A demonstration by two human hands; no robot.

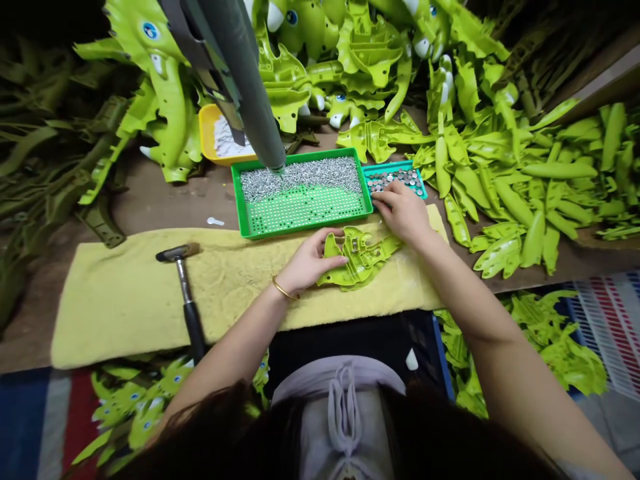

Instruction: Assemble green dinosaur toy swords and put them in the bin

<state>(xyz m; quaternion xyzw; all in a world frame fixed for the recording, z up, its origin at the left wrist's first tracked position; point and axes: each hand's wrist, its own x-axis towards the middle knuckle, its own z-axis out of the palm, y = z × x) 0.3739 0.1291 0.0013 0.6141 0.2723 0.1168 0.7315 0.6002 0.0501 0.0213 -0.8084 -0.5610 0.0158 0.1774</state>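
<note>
My left hand (313,259) is closed around the edge of a lime-green plastic toy shell half (361,267), its hollow inside facing up over the yellow cloth. A small metallic part sits inside the shell. My right hand (404,212) is at the near-left corner of a small teal tray (424,193) of round silver button cells (395,179). Its fingers are bent and drawn together; whatever is between the fingertips is too small to make out. Left of that tray stands a bright green perforated tray (305,230) with a heap of small screws (325,172).
A dark cylindrical tool (250,87) hangs over the screws. A hammer (187,293) lies on the yellow cloth (115,300). Behind are a yellow tub (206,133) with white bits and piled green toy parts (375,53). Long green pieces (515,200) heap up at right.
</note>
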